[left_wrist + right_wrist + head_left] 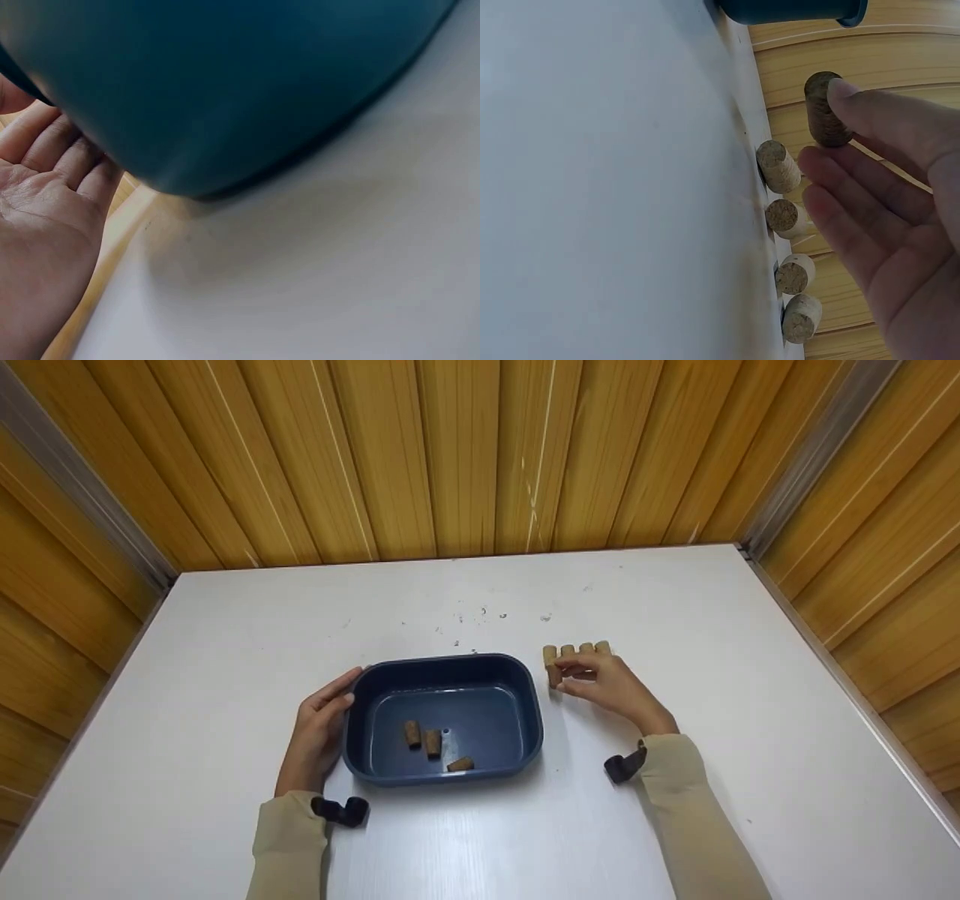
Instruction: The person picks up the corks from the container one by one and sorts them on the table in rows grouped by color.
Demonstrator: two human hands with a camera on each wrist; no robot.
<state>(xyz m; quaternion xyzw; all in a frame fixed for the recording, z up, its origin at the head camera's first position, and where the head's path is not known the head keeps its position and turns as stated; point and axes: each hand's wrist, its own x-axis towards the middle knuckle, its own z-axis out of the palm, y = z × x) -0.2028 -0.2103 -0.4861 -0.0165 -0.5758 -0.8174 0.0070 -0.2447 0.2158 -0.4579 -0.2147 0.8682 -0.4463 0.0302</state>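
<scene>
Probably mid-transfer: dark cork (821,116) pinched in right hand (611,684), pale corks (782,169) just past its fingers. Careful placing's likely needed, tub (442,781) braced by left hand (315,727), fingers fairly straight.

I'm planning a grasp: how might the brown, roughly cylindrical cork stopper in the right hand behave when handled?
The brown, roughly cylindrical cork stopper is probably light and firm, given its corky look. Its rough-looking texture should resist slipping. Its rounded side may let it roll if laid down.
</scene>
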